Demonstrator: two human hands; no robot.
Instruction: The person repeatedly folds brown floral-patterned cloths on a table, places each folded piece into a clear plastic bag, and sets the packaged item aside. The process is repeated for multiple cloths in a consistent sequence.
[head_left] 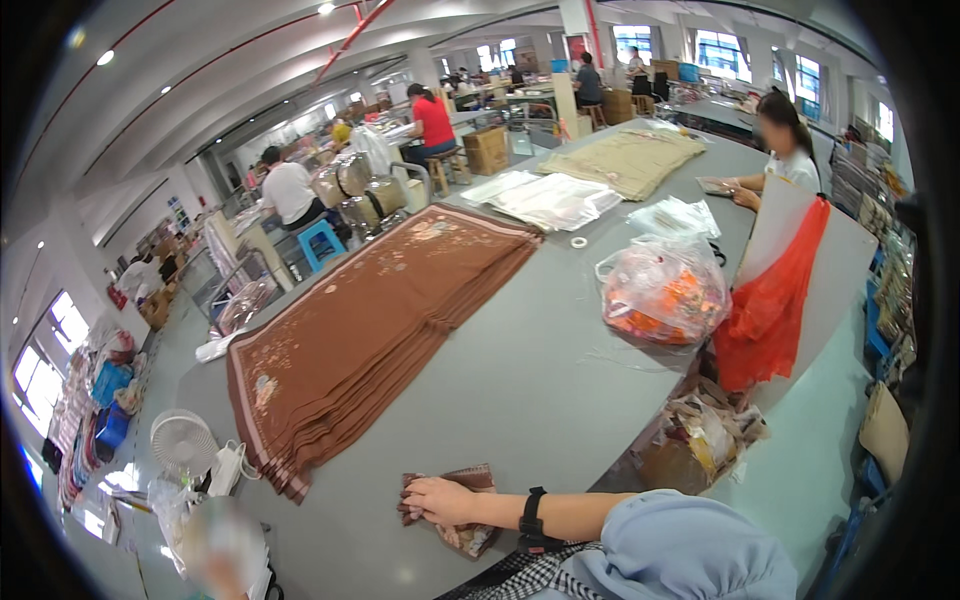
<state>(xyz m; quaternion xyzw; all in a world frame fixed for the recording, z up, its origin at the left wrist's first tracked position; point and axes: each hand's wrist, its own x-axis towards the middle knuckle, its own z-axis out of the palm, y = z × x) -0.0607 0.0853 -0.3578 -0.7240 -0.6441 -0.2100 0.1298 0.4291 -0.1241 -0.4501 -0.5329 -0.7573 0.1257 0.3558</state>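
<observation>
My right hand (445,500), with a black band on its wrist, reaches in from the lower right. It lies palm down on a small folded brown patterned cloth (470,543) at the grey table's near edge. Its fingers stretch left across the cloth, and the palm covers part of it. My left hand is out of view. Beyond, a long stack of brown floral cloths (350,300) with pale borders spreads over the table's left side, apart from my hand.
On the table (520,380) are a clear bag of orange items (665,295), white plastic sheets (560,203), a tape roll (579,242) and beige cloth (630,160). Red cloth (770,310) hangs at right. A co-worker (790,150) sits there. A white fan (184,442) stands lower left.
</observation>
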